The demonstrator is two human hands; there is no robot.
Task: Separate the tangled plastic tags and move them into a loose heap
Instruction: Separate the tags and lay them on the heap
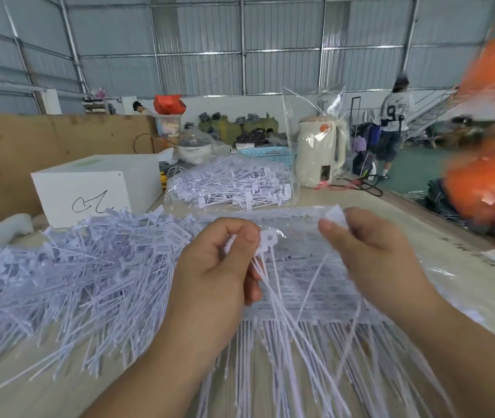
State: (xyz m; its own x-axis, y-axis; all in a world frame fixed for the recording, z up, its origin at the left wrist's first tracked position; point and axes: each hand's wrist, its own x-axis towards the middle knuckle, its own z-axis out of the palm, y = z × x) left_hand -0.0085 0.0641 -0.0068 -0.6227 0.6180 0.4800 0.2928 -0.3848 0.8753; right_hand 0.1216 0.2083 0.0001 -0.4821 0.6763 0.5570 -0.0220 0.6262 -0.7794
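The white plastic tags look feather-light and springy, their thin tails apt to snag, so best taken by the flat heads. The left hand has its fingers clamped on a small bunch; the right hand pinches one tag's head. Below them an ordered sheet of tags lies on the table, the loose heap toward its left edge

Single head-worn view, forward and down, close over hands at table.
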